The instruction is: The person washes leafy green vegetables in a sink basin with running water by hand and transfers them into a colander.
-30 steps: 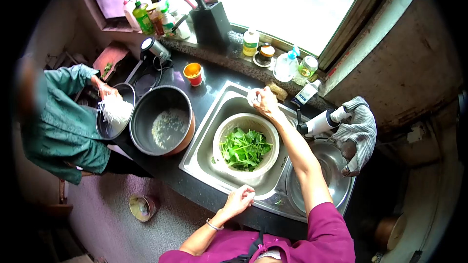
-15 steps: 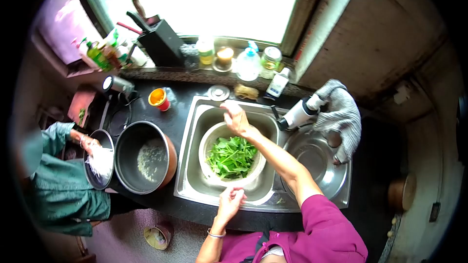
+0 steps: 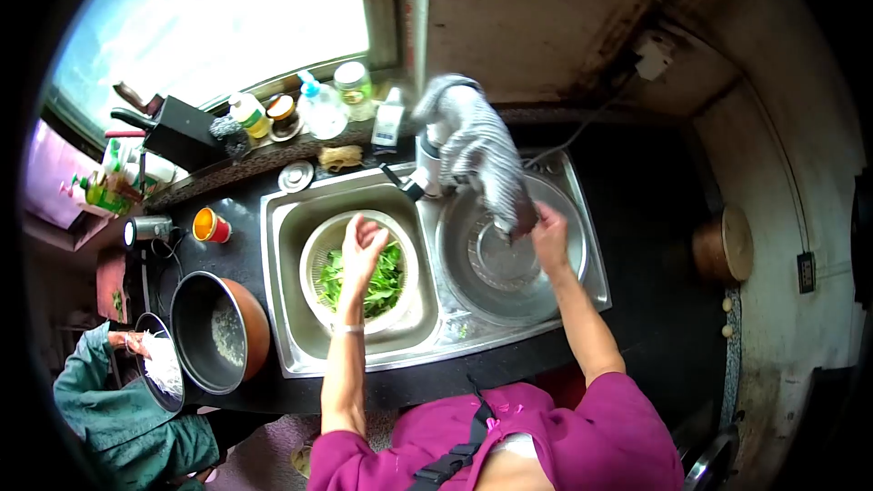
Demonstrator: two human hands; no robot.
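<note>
A striped towel (image 3: 471,141) drapes over the faucet (image 3: 427,168) at the back of the double-bowl sink (image 3: 446,332), its lower end hanging above the steel basin (image 3: 464,273) in the sink's right bowl. The right hand (image 3: 550,238) is at that hanging end, fingers curled; the view is too coarse there to tell whether they pinch the fabric or only touch it, or whether the dark tip (image 3: 520,220) is part of the towel. The left hand (image 3: 364,247) is above the colander (image 3: 312,277) of leafy greens (image 3: 386,280) in the sink's left bowl, fingers loosely spread, with nothing visible between them.

The towel looks soft and limp, probably light unless wet, and nothing about it seems fragile. A loose lower corner should make the easiest hold; gathering a fold higher up would give firmer control, as the fabric likely bunches and sags.
</note>
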